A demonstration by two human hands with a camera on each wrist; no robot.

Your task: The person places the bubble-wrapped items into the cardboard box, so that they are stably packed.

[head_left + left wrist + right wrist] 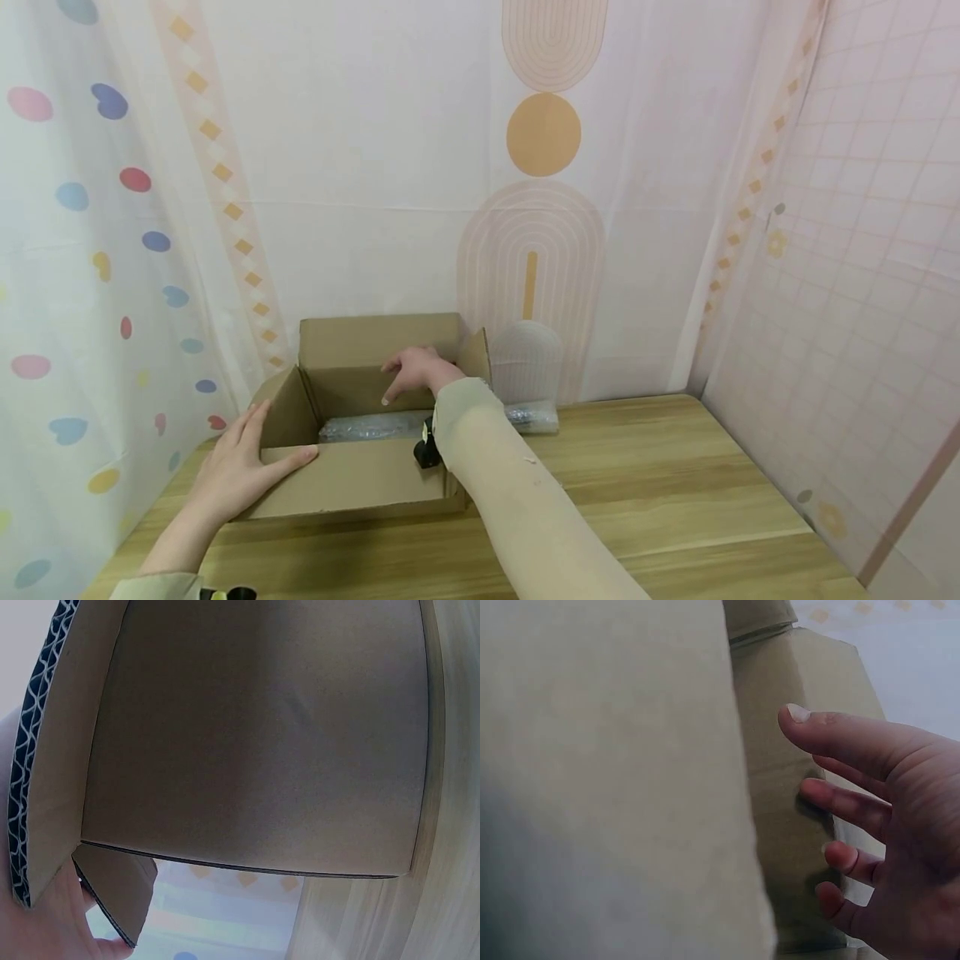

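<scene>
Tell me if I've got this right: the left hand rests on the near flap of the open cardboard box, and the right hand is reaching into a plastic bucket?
Not quite. The head view shows the right hand reaching into the same cardboard box, not a bucket. The left hand does rest on its near flap.

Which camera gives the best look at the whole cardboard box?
The head view: it shows the cardboard box entire on the table, flaps open, left hand on its corner. The wrist views show only close-up brown panels and flaps.
</scene>
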